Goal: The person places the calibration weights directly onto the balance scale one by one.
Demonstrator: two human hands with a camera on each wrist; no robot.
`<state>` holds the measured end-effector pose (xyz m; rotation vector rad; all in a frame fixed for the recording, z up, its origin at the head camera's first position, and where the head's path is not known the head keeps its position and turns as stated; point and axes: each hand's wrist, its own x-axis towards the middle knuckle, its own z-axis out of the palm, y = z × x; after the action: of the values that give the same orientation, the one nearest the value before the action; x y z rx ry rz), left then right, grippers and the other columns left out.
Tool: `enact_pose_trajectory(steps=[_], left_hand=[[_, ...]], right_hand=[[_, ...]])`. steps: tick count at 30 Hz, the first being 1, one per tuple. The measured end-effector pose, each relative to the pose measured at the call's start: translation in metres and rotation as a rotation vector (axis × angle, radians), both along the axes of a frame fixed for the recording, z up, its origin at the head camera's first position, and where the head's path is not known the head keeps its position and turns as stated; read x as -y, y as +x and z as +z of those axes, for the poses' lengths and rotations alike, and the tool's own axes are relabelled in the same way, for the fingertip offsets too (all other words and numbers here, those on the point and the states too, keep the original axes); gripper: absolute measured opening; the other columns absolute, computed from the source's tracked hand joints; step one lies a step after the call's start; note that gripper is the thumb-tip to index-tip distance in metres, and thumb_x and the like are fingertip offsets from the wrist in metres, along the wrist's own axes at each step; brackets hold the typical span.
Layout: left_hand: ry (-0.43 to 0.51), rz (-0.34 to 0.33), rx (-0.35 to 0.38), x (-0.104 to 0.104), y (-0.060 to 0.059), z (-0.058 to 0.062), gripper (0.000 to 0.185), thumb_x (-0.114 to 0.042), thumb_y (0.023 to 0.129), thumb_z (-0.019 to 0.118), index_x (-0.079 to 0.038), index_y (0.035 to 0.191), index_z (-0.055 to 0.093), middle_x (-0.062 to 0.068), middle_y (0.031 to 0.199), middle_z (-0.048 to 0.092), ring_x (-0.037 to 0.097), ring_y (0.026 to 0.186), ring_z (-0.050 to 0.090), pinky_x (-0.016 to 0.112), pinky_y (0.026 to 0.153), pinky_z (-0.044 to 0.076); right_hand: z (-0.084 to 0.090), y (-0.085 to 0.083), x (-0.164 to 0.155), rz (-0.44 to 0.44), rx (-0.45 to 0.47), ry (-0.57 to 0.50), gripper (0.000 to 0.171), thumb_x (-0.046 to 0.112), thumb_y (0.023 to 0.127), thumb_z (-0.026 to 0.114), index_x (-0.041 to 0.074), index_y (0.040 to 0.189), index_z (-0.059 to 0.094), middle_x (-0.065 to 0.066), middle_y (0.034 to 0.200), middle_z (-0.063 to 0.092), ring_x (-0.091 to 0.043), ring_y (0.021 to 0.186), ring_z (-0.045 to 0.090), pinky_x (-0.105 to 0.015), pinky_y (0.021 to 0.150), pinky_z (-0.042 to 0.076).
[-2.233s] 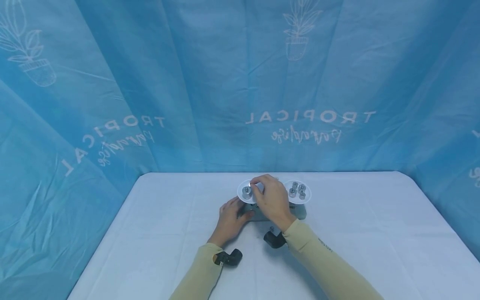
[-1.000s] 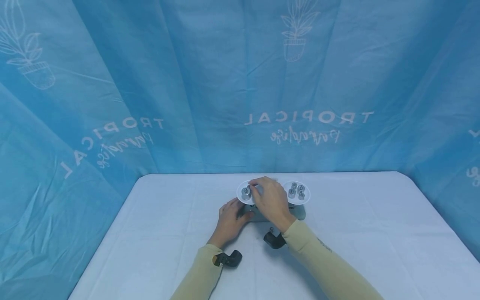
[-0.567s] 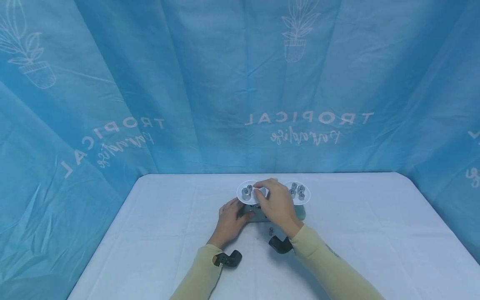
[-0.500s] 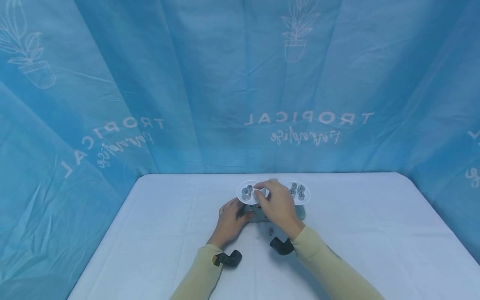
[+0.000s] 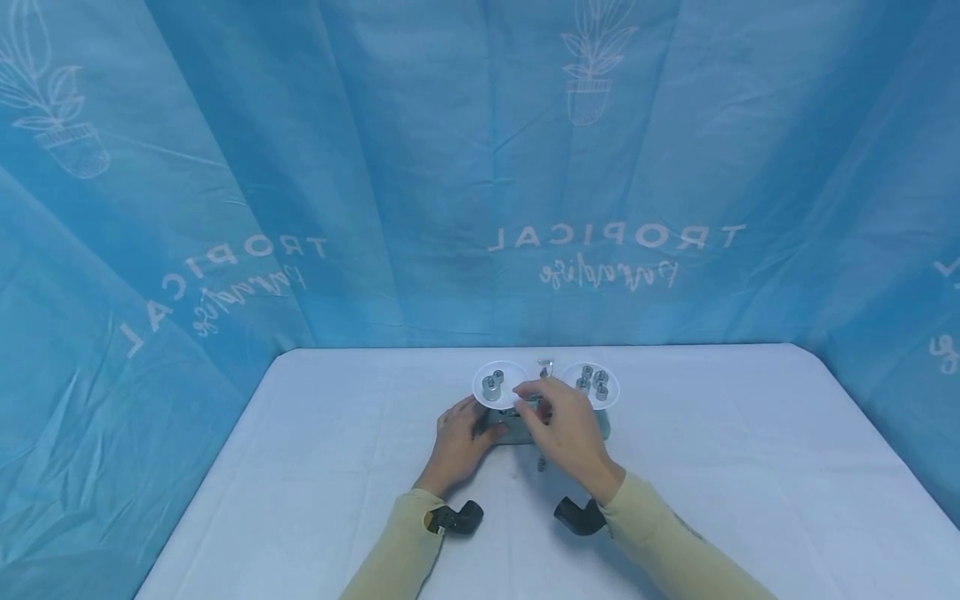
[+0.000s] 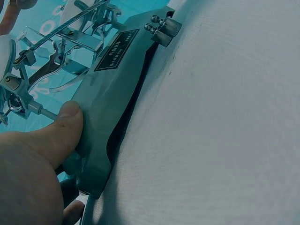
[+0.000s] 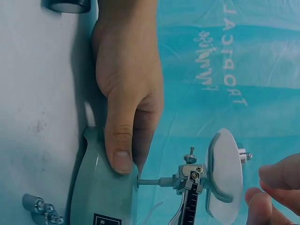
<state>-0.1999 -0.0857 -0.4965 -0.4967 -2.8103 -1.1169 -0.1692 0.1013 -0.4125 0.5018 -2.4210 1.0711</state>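
A small balance scale with a grey-green base (image 5: 513,433) stands mid-table. Its left white pan (image 5: 501,377) carries two metal weights (image 5: 492,385). The right pan (image 5: 609,392) carries several. My left hand (image 5: 478,427) grips the base's left end, thumb (image 7: 119,154) lying on top of the base (image 7: 98,187) and a finger underneath. My right hand (image 5: 529,397) hovers just in front of the beam between the pans, fingers (image 7: 276,177) loosely curled with nothing seen in them. The left pan (image 7: 225,178) is edge-on in the right wrist view.
One small weight (image 5: 542,463) lies loose on the white tablecloth (image 5: 712,467) before the scale, also seen as the knobbed weight (image 6: 164,26) beside the base (image 6: 112,89). Blue printed curtains (image 5: 480,167) close off the back and sides.
My right hand set a second weight on the left pan, let go, and has drawn back toward me and rightward off the pan. The left hand has kept still.
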Motion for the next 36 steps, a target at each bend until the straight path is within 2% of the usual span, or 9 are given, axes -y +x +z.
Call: enact_pose_trajectory(steps=[6, 13, 20, 28, 36], left_hand=[[-0.005, 0.000, -0.010, 0.001, 0.000, 0.000, 0.058, -0.043, 0.098, 0.063, -0.016, 0.147, 0.051, 0.005, 0.150, 0.051, 0.030, 0.144, 0.038, 0.059, 0.119, 0.019], [0.002, -0.003, -0.011, 0.001, 0.000, -0.002, 0.057, -0.042, 0.098, 0.064, -0.015, 0.146, 0.053, 0.006, 0.150, 0.052, 0.031, 0.143, 0.038, 0.059, 0.118, 0.019], [-0.002, -0.004, -0.006, 0.002, -0.002, -0.004, 0.058, -0.044, 0.097, 0.063, -0.017, 0.148, 0.051, 0.005, 0.152, 0.050, 0.030, 0.144, 0.037, 0.059, 0.119, 0.019], [0.009, -0.006, -0.005, 0.003, -0.002, -0.003, 0.058, -0.043, 0.097, 0.063, -0.015, 0.147, 0.052, 0.006, 0.151, 0.051, 0.031, 0.144, 0.038, 0.058, 0.118, 0.020], [0.013, -0.010, 0.005, 0.002, -0.002, -0.002, 0.057, -0.042, 0.098, 0.063, -0.015, 0.147, 0.052, 0.005, 0.151, 0.051, 0.030, 0.144, 0.037, 0.057, 0.119, 0.020]], right_hand=[[-0.003, 0.006, -0.002, 0.017, 0.004, -0.026, 0.014, 0.008, 0.088, 0.077, 0.011, 0.102, 0.075, 0.008, 0.078, 0.061, -0.004, 0.063, 0.050, -0.023, 0.056, 0.044], [-0.008, 0.014, -0.007, 0.055, 0.033, -0.048, 0.016, 0.005, 0.086, 0.079, 0.011, 0.100, 0.075, 0.003, 0.091, 0.070, -0.003, 0.069, 0.056, -0.022, 0.059, 0.049], [-0.014, 0.021, -0.011, 0.074, 0.062, -0.046, 0.018, 0.005, 0.087, 0.078, 0.015, 0.100, 0.075, 0.005, 0.093, 0.070, -0.002, 0.072, 0.058, -0.023, 0.060, 0.051], [-0.022, 0.024, -0.016, 0.096, 0.067, -0.033, 0.015, 0.004, 0.086, 0.079, 0.009, 0.099, 0.075, 0.001, 0.090, 0.070, 0.000, 0.070, 0.058, -0.026, 0.062, 0.053], [-0.031, 0.025, -0.021, 0.095, 0.087, -0.037, 0.015, 0.007, 0.086, 0.079, 0.011, 0.100, 0.075, 0.009, 0.093, 0.068, 0.001, 0.070, 0.055, -0.023, 0.061, 0.052]])
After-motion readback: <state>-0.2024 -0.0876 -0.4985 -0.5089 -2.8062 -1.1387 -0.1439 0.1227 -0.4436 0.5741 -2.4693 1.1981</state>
